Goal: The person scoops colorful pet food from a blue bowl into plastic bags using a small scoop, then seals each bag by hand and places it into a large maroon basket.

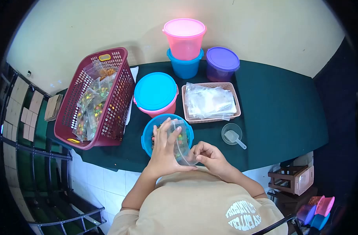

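My left hand (163, 152) is wrapped round a clear plastic zip bag (181, 145), tilted over the front of a blue tub (146, 136). Colourful candies show through the bag, and more lie in the tub, partly hidden by the hand. The fingertips of my right hand (212, 158) are pinched together at the bag's edge near my body. To the right, a small white scoop (232, 136) rests in a clear round cup (226, 130), its handle over the rim.
A maroon basket (116, 98) with filled candy bags stands left. Behind the tub is a blue-lidded pink tub (155, 92). A pink tray (206, 120) holds flat clear bags (210, 101). Stacked pink (184, 39) and blue tubs (185, 68) and a purple tub (222, 62) stand at the back.
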{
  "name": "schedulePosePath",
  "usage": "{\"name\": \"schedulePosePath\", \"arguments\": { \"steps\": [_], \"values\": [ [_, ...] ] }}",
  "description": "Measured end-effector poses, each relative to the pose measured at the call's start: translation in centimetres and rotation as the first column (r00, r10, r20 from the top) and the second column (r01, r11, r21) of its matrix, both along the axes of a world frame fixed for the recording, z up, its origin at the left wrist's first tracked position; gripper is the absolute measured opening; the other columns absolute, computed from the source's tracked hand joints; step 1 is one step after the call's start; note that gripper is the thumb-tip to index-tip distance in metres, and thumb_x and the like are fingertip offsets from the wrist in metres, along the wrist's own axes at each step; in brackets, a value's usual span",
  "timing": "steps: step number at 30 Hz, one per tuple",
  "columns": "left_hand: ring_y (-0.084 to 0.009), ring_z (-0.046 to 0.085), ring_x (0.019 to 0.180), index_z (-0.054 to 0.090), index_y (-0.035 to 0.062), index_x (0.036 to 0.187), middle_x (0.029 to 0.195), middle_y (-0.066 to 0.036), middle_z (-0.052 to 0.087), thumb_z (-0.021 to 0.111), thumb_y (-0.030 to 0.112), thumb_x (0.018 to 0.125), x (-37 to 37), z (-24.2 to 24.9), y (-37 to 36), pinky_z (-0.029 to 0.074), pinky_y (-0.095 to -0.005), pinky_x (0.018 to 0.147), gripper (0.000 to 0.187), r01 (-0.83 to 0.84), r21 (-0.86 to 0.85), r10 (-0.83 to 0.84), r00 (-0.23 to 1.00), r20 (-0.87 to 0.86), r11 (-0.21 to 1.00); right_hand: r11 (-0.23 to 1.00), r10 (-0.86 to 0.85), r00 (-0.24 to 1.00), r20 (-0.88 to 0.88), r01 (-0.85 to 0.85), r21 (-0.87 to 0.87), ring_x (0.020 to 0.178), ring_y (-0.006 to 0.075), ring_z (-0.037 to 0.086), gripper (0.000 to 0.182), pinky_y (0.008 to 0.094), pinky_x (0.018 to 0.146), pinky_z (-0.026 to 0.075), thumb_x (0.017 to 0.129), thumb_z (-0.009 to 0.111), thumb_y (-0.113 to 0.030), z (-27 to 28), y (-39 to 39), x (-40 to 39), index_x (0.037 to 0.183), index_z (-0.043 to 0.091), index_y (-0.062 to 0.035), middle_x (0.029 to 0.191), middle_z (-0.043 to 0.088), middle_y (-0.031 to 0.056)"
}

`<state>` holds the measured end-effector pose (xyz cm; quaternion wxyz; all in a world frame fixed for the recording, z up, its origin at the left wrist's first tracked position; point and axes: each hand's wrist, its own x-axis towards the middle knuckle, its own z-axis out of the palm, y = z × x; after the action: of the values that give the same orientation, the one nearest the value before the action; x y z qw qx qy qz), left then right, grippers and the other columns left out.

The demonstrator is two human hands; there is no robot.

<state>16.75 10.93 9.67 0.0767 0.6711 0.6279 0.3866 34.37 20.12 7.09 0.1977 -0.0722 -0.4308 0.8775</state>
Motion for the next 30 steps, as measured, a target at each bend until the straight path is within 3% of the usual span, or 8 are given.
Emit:
{"name": "schedulePosePath", "arguments": {
  "steps": [3,5,7,9,15,22,24,30],
  "values": [
    [-0.0428,0.025,0.134,0.023,0.0275,0.144,0.144,-0.019,0.027,0.084,0.058,0.048,-0.1,0.2,-0.3,0.007,-0.0694,0.104,0.118,-0.051,0.012,0.052,0.996,-0.075,0.999,0.996,-0.008,0.989,0.149,-0.005,0.087,0.098,0.0162,0.056,0.017,0.0319,0.091,0.044,0.09,0.062,-0.016,1.8,0.3,0.2,0.096,0.054,-0.0024,0.101,0.059,0.0097],
    [-0.0428,0.025,0.134,0.024,0.0299,0.144,0.144,-0.019,0.026,0.084,0.055,0.048,0.1,0.5,-0.5,0.007,-0.0709,0.103,0.116,-0.066,-0.067,0.053,0.983,-0.177,0.996,0.95,-0.103,0.96,0.262,0.016,0.312,0.1,0.0154,0.058,0.022,0.0304,0.087,0.046,0.091,0.06,-0.013,2.6,0.4,0.1,0.107,0.056,0.0018,0.106,0.06,0.0111],
    [-0.0426,0.024,0.135,0.025,0.0317,0.144,0.145,-0.019,0.025,0.084,0.055,0.048,0.3,0.4,-0.6,0.007,-0.0712,0.103,0.115,-0.057,-0.085,0.041,0.983,-0.179,0.995,0.902,-0.176,0.938,0.298,0.031,0.432,0.093,0.0141,0.061,0.019,0.0284,0.082,0.049,0.091,0.06,-0.01,3.0,0.4,0.1,0.104,0.06,0.0031,0.1,0.063,0.01],
    [-0.0424,0.023,0.135,0.025,0.0335,0.144,0.146,-0.019,0.025,0.084,0.055,0.047,0.5,0.3,-0.7,0.006,-0.0715,0.102,0.115,-0.049,-0.101,0.03,0.983,-0.18,0.994,0.749,-0.222,0.9,0.374,-0.088,0.657,0.085,0.0116,0.062,0.01,0.0267,0.076,0.05,0.089,0.061,-0.007,3.2,0.6,0.2,0.091,0.064,0.0026,0.091,0.065,0.008],
    [-0.0408,0.02,0.138,0.024,0.0364,0.144,0.149,-0.018,0.022,0.085,0.051,0.047,0.9,-0.4,-0.7,0.004,-0.0724,0.103,0.116,0.074,0.01,-0.073,0.992,-0.099,0.997,0.9,-0.071,0.935,0.346,-0.089,0.426,0.074,0.0083,0.056,0.015,0.0261,0.065,0.047,0.087,0.066,-0.012,2.2,-0.2,0.2,0.085,0.064,0.002,0.08,0.063,0.0052],
    [-0.0408,0.025,0.135,0.028,0.0332,0.141,0.142,-0.018,0.028,0.085,0.047,0.049,1.1,-0.5,-1.1,0.006,-0.0745,0.101,0.11,0.084,0.001,-0.084,0.995,-0.046,0.996,0.967,0.038,0.961,0.275,-0.104,0.231,0.074,0.0049,0.053,0.023,0.0239,0.067,0.044,0.087,0.068,-0.017,1.9,-0.2,0.5,0.074,0.056,-0.0023,0.078,0.057,0.0006],
    [-0.0407,0.025,0.135,0.028,0.0324,0.141,0.14,-0.017,0.028,0.085,0.046,0.049,1.1,-0.4,-1.2,0.006,-0.0747,0.101,0.109,0.071,-0.032,-0.073,0.996,-0.06,0.997,0.983,0.146,0.964,0.224,-0.166,0.074,0.077,0.005,0.053,0.022,0.0232,0.071,0.043,0.089,0.066,-0.021,1.7,-0.2,0.7,0.077,0.055,-0.0054,0.081,0.056,-0.001],
    [-0.0416,0.024,0.135,0.023,0.0328,0.145,0.142,-0.018,0.026,0.086,0.046,0.046,1.4,-0.4,-1.3,0.005,-0.0739,0.102,0.118,0.095,-0.022,-0.096,0.995,-0.038,0.995,0.984,0.106,0.976,0.191,-0.13,0.118,0.086,0.0073,0.055,0.021,0.0247,0.08,0.044,0.09,0.064,-0.025,1.5,-0.3,-0.3,0.091,0.055,-0.0059,0.089,0.058,-0.0011]
  ]
}}
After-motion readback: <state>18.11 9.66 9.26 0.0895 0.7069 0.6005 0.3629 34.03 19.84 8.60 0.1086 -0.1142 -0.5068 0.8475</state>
